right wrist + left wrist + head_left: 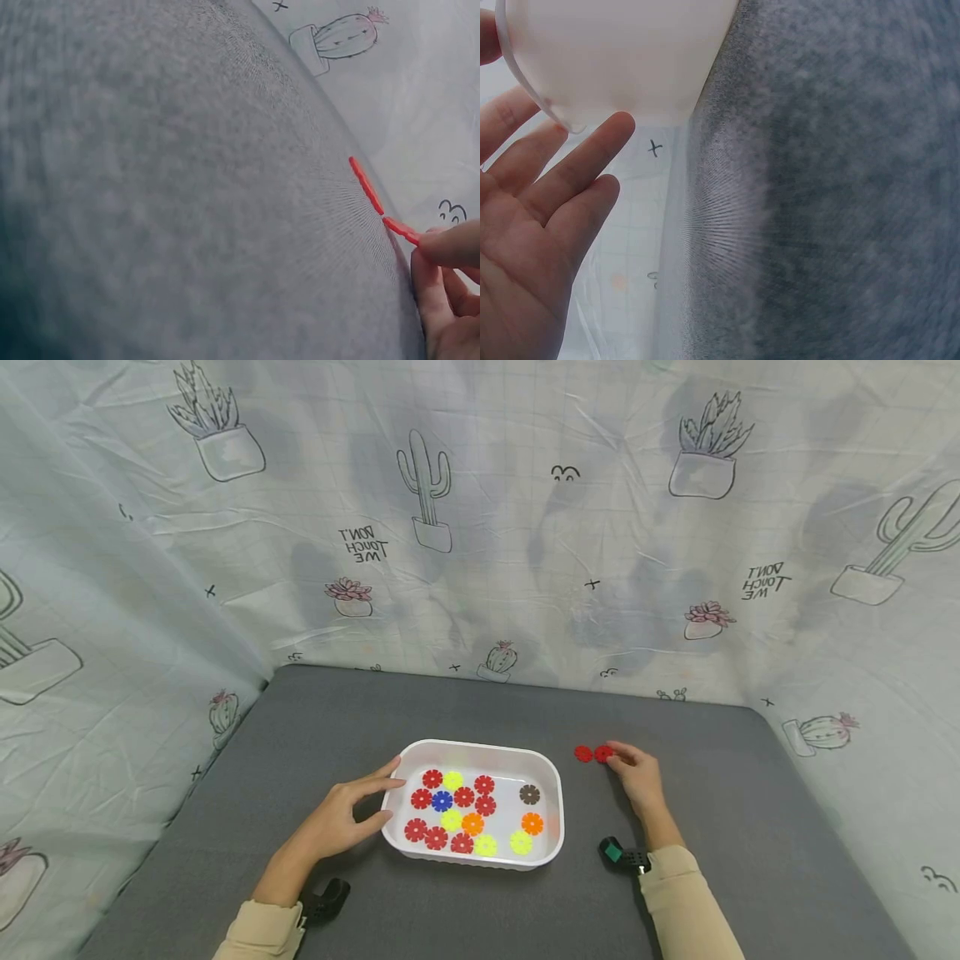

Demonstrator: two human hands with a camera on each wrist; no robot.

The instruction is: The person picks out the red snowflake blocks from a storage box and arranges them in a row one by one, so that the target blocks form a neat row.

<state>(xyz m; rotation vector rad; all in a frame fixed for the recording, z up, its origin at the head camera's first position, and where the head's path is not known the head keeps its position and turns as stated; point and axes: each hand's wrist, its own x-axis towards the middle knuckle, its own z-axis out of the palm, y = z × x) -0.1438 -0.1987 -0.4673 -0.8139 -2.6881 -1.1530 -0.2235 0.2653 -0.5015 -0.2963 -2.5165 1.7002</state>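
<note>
My right hand (636, 778) pinches a red notched plastic disc (603, 754) between thumb and finger, right of the tray. In the right wrist view this disc (401, 230) tilts up slightly from the table. Another red disc (583, 753) lies just left of it, their edges very close; whether they touch I cannot tell. My left hand (341, 818) rests against the left rim of a white tray (557, 810), fingers mostly straight. Seen from the left wrist, its fingers (592, 154) lie along the tray's outer wall.
Inside the tray lie several red discs (464, 797), several yellow ones (521, 842), two orange ones (532, 823), a blue one (442, 801) and a brown one (529, 794). A grey table (480, 910) meets a hanging cactus-print cloth (510, 577) at the back and sides.
</note>
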